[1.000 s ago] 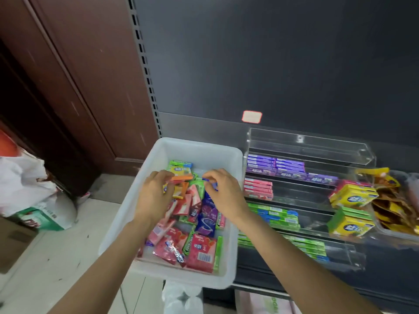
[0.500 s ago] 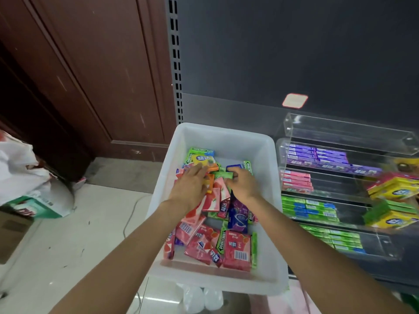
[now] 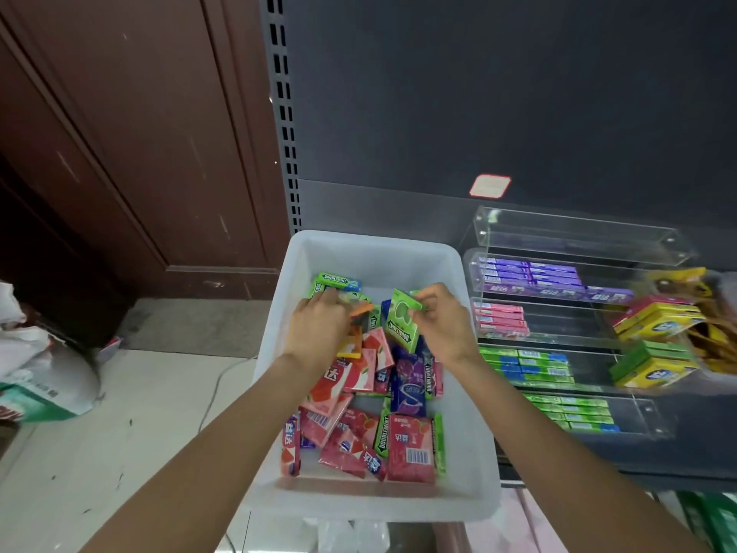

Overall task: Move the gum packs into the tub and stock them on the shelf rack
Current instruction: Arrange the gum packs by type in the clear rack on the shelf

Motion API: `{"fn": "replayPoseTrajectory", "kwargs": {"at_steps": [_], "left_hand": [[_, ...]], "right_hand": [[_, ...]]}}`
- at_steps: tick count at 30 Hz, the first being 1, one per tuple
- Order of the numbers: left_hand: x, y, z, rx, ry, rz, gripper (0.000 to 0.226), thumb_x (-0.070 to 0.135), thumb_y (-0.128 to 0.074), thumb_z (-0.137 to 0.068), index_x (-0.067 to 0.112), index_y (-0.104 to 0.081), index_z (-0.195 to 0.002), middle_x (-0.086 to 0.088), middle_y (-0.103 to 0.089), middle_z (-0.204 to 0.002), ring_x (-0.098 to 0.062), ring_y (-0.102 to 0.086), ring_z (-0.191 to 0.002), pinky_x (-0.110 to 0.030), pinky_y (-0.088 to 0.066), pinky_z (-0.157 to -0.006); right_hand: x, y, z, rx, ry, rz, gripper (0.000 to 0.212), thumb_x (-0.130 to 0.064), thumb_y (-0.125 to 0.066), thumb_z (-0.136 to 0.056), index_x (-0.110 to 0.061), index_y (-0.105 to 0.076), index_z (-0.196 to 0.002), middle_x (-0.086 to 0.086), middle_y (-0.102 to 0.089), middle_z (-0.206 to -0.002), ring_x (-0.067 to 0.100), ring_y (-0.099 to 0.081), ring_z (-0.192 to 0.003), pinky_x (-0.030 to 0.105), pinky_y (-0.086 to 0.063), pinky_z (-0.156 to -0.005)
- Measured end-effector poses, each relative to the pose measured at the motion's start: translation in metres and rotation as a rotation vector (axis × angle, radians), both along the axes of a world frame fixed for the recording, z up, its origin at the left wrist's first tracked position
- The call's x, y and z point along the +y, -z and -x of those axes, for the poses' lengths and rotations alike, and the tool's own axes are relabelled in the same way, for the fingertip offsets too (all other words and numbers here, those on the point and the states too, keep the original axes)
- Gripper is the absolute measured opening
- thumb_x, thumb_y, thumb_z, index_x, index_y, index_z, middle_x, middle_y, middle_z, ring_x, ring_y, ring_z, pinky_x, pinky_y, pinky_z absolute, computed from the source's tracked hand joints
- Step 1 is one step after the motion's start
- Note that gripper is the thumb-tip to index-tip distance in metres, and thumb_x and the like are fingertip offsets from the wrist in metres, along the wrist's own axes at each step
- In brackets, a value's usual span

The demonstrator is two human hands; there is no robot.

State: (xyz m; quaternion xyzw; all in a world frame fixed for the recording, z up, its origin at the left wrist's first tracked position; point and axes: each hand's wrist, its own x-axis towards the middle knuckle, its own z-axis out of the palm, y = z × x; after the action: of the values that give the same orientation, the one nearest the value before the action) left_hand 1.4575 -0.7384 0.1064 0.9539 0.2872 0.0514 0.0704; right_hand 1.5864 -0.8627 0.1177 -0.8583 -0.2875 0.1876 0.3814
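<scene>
A white plastic tub (image 3: 470, 464) stands in front of me with several gum packs piled inside, red, green, purple and blue. My right hand (image 3: 442, 323) pinches a green Doublemint pack (image 3: 403, 324) and holds it tilted above the pile. My left hand (image 3: 319, 327) reaches into the far end of the tub, fingers curled among an orange pack (image 3: 361, 310) and green packs (image 3: 335, 282); what it grips is hidden. To the right a clear acrylic shelf rack (image 3: 578, 249) holds rows of purple, pink and green gum.
Yellow and green gum boxes (image 3: 654, 363) and a container of orange-brown packets (image 3: 714, 341) sit right of the rack. A dark slotted shelf upright (image 3: 283, 113) and back panel rise behind. A white sack (image 3: 44, 373) lies on the floor at left beside a brown wooden door.
My right hand has lifted a green Doublemint pack out of the pile. My left hand has stayed among the packs at the tub's far end. The camera has shifted left.
</scene>
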Motion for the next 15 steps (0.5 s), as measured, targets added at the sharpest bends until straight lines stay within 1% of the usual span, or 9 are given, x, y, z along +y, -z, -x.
{"fn": "replayPoseTrajectory", "kwargs": {"at_steps": [3,5,7,9,10,11,13,14,15], "left_hand": [[-0.002,-0.013,0.003,-0.288,-0.081,0.180,0.025,0.017,-0.048,-0.095,0.013,-0.066,-0.112,-0.012,-0.058,-0.104,-0.034,-0.061,-0.079,-0.038,-0.047,-0.074],[-0.006,-0.022,0.003,-0.417,-0.114,0.278,0.023,0.016,-0.050,-0.095,0.010,-0.067,-0.108,-0.013,-0.059,-0.099,-0.033,-0.060,-0.072,-0.040,-0.050,-0.069],[-0.011,-0.029,-0.001,-0.445,-0.120,0.346,0.022,0.015,-0.052,-0.094,0.011,-0.068,-0.108,-0.012,-0.062,-0.097,-0.028,-0.061,-0.075,-0.036,-0.051,-0.072],[-0.018,-0.035,-0.007,-0.439,-0.112,0.399,0.021,0.016,-0.056,-0.092,0.011,-0.069,-0.107,-0.010,-0.068,-0.098,-0.022,-0.063,-0.081,-0.026,-0.048,-0.076],[-0.023,-0.038,-0.011,-0.445,-0.102,0.429,0.020,0.016,-0.057,-0.092,0.010,-0.070,-0.106,-0.007,-0.070,-0.098,-0.019,-0.064,-0.083,-0.020,-0.044,-0.075],[-0.029,-0.041,-0.016,-0.460,-0.092,0.460,0.019,0.015,-0.058,-0.091,0.010,-0.071,-0.104,-0.005,-0.071,-0.098,-0.016,-0.064,-0.084,-0.016,-0.041,-0.073],[-0.044,-0.048,-0.027,-0.501,-0.087,0.530,0.018,0.014,-0.058,-0.091,0.010,-0.073,-0.100,-0.002,-0.072,-0.097,-0.011,-0.062,-0.082,-0.013,-0.039,-0.071],[-0.053,-0.053,-0.033,-0.526,-0.093,0.574,0.017,0.014,-0.058,-0.091,0.009,-0.073,-0.098,-0.002,-0.072,-0.094,-0.010,-0.061,-0.080,-0.014,-0.042,-0.073],[-0.062,-0.056,-0.040,-0.553,-0.100,0.624,0.017,0.013,-0.059,-0.090,0.009,-0.073,-0.097,-0.001,-0.071,-0.089,-0.011,-0.061,-0.078,-0.019,-0.047,-0.079]], "right_hand": [[-0.007,-0.010,-0.003,0.011,0.054,-0.099,0.020,-0.003,-0.062,-0.084,-0.009,-0.058,-0.103,0.007,-0.067,-0.100,0.021,-0.064,-0.089,0.037,-0.052,-0.082],[-0.012,-0.018,-0.005,0.077,0.062,-0.161,0.028,0.001,-0.059,-0.084,-0.013,-0.057,-0.109,0.003,-0.063,-0.092,0.020,-0.062,-0.082,0.034,-0.052,-0.073],[-0.017,-0.026,-0.006,0.130,0.059,-0.235,0.038,0.002,-0.056,-0.085,-0.025,-0.057,-0.111,-0.001,-0.057,-0.086,0.022,-0.061,-0.081,0.037,-0.054,-0.073],[-0.025,-0.035,-0.006,0.169,0.050,-0.318,0.049,0.003,-0.053,-0.085,-0.040,-0.057,-0.110,0.005,-0.058,-0.089,0.028,-0.061,-0.086,0.045,-0.055,-0.079],[-0.030,-0.040,-0.007,0.181,0.036,-0.354,0.055,0.005,-0.050,-0.086,-0.044,-0.056,-0.112,0.009,-0.058,-0.090,0.030,-0.061,-0.088,0.047,-0.055,-0.080],[-0.037,-0.045,-0.008,0.187,0.014,-0.380,0.058,0.007,-0.048,-0.086,-0.043,-0.055,-0.115,0.011,-0.059,-0.091,0.028,-0.061,-0.087,0.046,-0.055,-0.080],[-0.052,-0.056,-0.013,0.171,-0.026,-0.405,0.058,0.010,-0.044,-0.087,-0.037,-0.053,-0.120,0.010,-0.060,-0.090,0.026,-0.061,-0.085,0.045,-0.054,-0.078],[-0.060,-0.060,-0.017,0.155,-0.030,-0.408,0.057,0.011,-0.045,-0.086,-0.035,-0.053,-0.119,0.009,-0.060,-0.088,0.026,-0.062,-0.087,0.046,-0.055,-0.078],[-0.070,-0.064,-0.021,0.140,-0.020,-0.405,0.054,0.011,-0.046,-0.086,-0.032,-0.053,-0.117,0.006,-0.060,-0.087,0.026,-0.063,-0.088,0.045,-0.056,-0.077]]}}
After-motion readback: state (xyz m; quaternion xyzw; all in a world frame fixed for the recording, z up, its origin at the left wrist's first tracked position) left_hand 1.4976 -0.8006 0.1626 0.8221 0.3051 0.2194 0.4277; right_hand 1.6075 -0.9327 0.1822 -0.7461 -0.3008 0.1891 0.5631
